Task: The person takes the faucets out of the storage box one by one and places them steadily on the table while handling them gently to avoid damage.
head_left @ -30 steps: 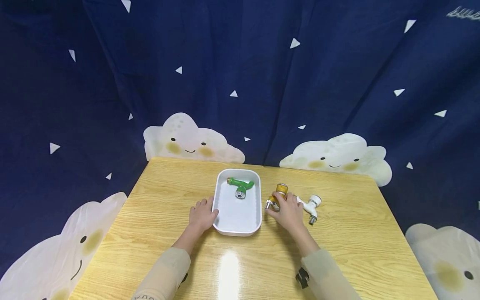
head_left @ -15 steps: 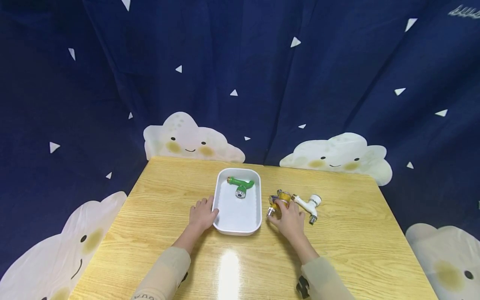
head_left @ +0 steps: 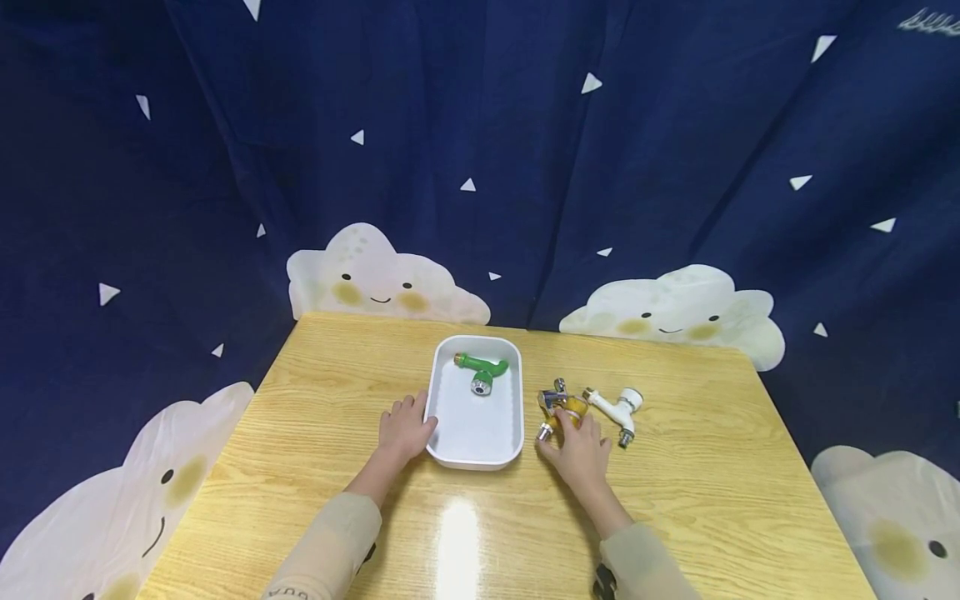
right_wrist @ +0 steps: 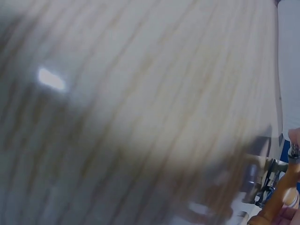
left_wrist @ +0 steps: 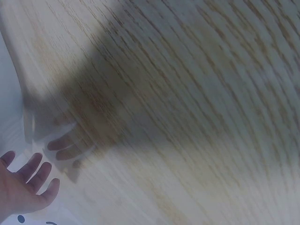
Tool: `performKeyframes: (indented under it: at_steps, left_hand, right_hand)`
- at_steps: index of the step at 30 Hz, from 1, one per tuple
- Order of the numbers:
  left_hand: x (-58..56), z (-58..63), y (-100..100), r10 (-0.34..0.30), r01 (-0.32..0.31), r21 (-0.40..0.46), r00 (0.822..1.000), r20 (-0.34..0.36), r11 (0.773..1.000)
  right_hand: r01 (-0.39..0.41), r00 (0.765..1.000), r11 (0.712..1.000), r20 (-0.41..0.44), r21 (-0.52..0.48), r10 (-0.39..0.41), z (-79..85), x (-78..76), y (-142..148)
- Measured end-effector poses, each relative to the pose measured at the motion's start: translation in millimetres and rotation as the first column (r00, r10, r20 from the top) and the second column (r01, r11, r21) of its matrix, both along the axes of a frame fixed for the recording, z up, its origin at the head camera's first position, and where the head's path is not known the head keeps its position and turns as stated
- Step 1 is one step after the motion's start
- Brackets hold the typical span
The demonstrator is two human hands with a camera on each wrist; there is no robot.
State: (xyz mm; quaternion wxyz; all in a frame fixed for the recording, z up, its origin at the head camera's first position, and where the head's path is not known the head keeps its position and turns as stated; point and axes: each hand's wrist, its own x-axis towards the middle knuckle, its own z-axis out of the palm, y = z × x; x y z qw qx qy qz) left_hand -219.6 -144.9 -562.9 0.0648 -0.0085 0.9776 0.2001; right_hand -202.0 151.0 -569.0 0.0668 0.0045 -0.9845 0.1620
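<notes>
My right hand [head_left: 583, 454] pinches a yellow tap [head_left: 576, 407] with chrome fittings, low over the table right of a white tray [head_left: 472, 433]. Thumb and fingertips are on its body; the palm side is hidden. In the right wrist view the tap's orange-yellow body [right_wrist: 280, 194] and shiny metal parts show at the lower right edge. My left hand [head_left: 405, 431] rests against the tray's left side, thumb at the rim. Its fingers [left_wrist: 40, 176] look loosely extended in the left wrist view. Inside the tray, near its far end, lies a green tap [head_left: 480, 364].
A white tap [head_left: 619, 412] with a round knob lies just right of the yellow one, its threaded end close to it. The wooden table [head_left: 330, 392] ends at a dark blue curtain [head_left: 420, 125] with cloud prints.
My right hand has drawn the yellow tap slightly toward me and turned it, so its chrome fittings now show at the far side. The left hand, tray, green tap and white tap stay put.
</notes>
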Motion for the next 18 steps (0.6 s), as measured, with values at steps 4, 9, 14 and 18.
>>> performKeyframes:
  at_steps: [4, 9, 14, 18]
  left_hand:
    - [0.6, 0.7, 0.0, -0.002, 0.002, 0.0, 1.0, 0.001, 1.0]
    - [0.8, 0.7, 0.2, 0.0, 0.0, -0.002, 1.0, -0.01, 1.0]
    - [0.3, -0.7, 0.5, 0.0, 0.0, -0.009, 1.0, -0.015, 1.0]
    - [0.5, -0.7, 0.5, 0.004, -0.004, -0.006, 1.0, -0.013, 1.0]
  right_hand:
    - [0.016, 1.0, 1.0, 0.0, 0.0, -0.016, -3.4, 3.0, -1.2]
    - [0.034, 0.999, 0.999, -0.011, 0.006, -0.034, -6.6, 5.6, -3.3]
    - [0.049, 0.998, 0.999, -0.028, 0.0, -0.049, -8.6, 7.2, -4.4]
    - [0.055, 0.998, 0.998, -0.028, 0.0, -0.055, -10.0, 8.6, -4.6]
